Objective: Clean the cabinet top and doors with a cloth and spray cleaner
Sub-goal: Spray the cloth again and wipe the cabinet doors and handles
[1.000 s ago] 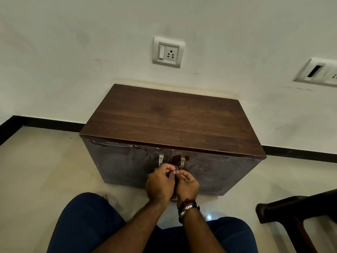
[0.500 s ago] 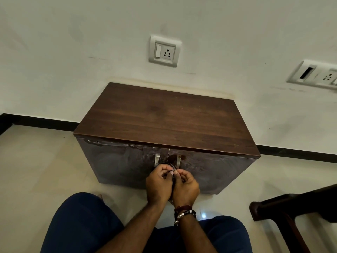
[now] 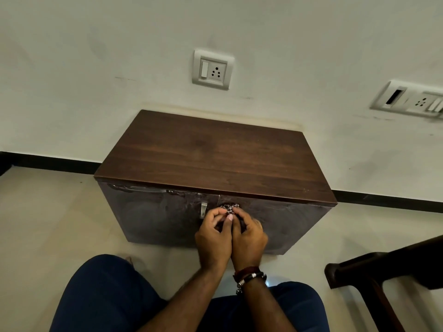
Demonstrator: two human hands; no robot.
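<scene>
Both hands work a knotted cord at the cabinet's door handles.

The cabinet (image 3: 215, 164) stands against the far wall, its 2 doors (image 3: 155, 214) facing the person. The left hand (image 3: 212, 232) and right hand (image 3: 248, 238) sit side by side at the centre seam, fingers curled and pinching a patterned cord (image 3: 230, 207) that bunches just above the fingertips (image 3: 230, 218). 1 metal handle (image 3: 203, 209) shows just left of the left hand; the other is hidden. The cord looks soft, light and limp, best taken at the knot with the fingertips. The cabinet looks heavy and rigid, so it should stay put under wiping. No cloth or spray cleaner is in view.
</scene>
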